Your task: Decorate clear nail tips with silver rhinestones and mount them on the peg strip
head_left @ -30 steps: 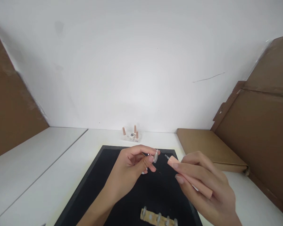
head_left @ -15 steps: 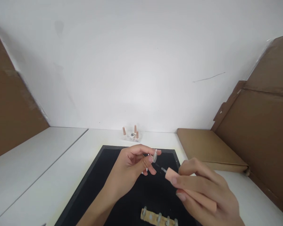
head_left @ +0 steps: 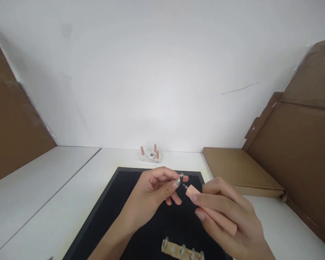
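Over the black rectangular mat (head_left: 176,224) we go, and here is the left hand (head_left: 147,198), raised above its far half, thumb and forefinger pinched on a small, clear, curved piece shaped like a nail tip (head_left: 180,178). The other fingers hang loosely curled beneath.

In from the mat's right side comes the right hand (head_left: 234,215), fingers wrapped along a peach cylindrical brush handle (head_left: 220,219), its slim stem angled up and leftward. The dark tip sits right at the clear piece; whether it actually touches, I cannot tell from here.

Down on the near part of the mat lies a tan strip (head_left: 173,249) with four clear, rounded pieces (head_left: 182,251) standing in a row along it, partly cut by the frame's bottom.

Beyond the mat's far edge, on the white tabletop (head_left: 35,177), there's a clear low holder (head_left: 151,161) with three peach caps (head_left: 142,151) standing up. To the mat's right, a flat brown cardboard box (head_left: 241,171), and behind everything, past the mat, the plain white wall (head_left: 162,72).
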Available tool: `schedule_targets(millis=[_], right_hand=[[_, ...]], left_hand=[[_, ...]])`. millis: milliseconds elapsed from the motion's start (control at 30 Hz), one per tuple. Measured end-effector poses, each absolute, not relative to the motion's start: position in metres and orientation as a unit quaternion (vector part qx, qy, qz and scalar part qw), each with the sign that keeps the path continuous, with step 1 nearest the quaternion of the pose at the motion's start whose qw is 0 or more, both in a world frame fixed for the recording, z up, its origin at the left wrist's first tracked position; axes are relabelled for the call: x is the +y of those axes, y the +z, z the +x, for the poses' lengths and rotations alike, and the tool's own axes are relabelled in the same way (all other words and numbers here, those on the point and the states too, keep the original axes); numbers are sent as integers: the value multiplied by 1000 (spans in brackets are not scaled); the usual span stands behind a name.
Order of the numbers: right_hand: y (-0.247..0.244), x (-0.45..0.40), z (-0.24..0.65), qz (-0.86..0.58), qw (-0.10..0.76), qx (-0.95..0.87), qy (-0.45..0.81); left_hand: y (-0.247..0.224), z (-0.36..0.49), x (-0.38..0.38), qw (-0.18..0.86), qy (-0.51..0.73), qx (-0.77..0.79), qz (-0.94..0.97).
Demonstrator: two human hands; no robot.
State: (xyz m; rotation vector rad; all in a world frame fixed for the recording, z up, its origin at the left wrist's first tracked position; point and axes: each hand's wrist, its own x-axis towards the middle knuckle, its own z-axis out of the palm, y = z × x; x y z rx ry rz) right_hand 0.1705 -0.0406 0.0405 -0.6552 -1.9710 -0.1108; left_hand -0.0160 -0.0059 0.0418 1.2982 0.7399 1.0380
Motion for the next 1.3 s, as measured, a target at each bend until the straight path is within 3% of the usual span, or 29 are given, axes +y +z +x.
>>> schedule_targets(millis=[367, 733, 967, 1300], right_hand=[[38, -44, 167, -269, 546, -792, -51], [45, -43, 168, -235, 498, -835, -14], [41, -44, 164, -285, 548, -784, -70], [44, -50, 168, -249, 497, -831, 16]], left_hand=[[41, -18, -6, 615, 448, 317, 566], [49, -14, -6, 625, 457, 309, 552], [43, -18, -8, 615, 446, 313, 570], [50, -15, -5, 613, 444, 315, 573]])
